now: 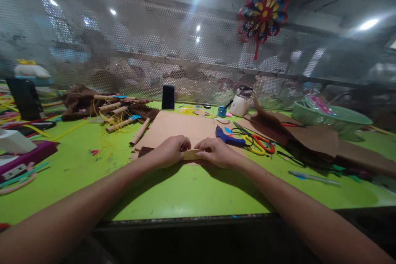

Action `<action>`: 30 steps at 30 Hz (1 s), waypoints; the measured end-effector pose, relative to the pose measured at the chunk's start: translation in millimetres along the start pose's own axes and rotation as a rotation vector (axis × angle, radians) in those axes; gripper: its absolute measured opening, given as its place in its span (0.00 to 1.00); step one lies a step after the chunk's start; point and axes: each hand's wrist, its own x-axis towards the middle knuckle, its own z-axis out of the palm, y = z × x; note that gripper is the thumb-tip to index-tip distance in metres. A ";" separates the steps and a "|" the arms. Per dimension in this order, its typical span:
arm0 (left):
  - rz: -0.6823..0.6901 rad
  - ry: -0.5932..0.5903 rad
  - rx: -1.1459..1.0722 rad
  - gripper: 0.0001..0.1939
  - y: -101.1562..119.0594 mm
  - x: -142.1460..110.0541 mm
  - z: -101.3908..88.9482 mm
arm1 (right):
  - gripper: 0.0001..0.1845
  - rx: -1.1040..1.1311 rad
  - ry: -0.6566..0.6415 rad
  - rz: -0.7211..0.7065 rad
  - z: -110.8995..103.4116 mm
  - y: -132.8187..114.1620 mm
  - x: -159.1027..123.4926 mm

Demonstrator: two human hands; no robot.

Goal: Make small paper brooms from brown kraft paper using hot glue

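Between my two hands is a small strip of tan paper (192, 154), pinched at both ends just above the green table. My left hand (173, 150) has its fingers curled closed on the strip's left end. On the right end, my right hand (216, 152) grips with thumb and fingertips. Under and behind the hands lies a large brown paper sheet (182, 123). Beside my left wrist is a dark brown pleated paper piece (144, 151). A blue glue gun (229, 137) rests just beyond my right hand.
Yellow-handled scissors (255, 146) and orange-handled scissors (268, 144) lie right of the glue gun. Rolled paper tubes (119, 121) pile up at left. A phone (168, 97), a white jug (241, 102) and a green basket (346, 117) stand farther back. A purple power strip (34, 156) sits at left.
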 end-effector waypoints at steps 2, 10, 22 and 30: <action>-0.012 0.002 -0.008 0.11 0.3 -1.5 0.1 | 0.10 0.055 0.014 0.023 1.7 2.3 1.3; -0.029 -0.111 -0.044 0.15 7.6 -10.6 -14.5 | 0.10 0.054 0.081 0.161 2.9 4.8 8.4; -0.030 -0.058 -0.150 0.21 3.0 -13.9 -7.8 | 0.07 -0.057 0.241 0.296 15.6 0.8 9.1; -0.048 0.003 -0.101 0.20 8.2 -14.2 -4.5 | 0.07 -0.056 0.277 0.337 17.9 2.9 11.4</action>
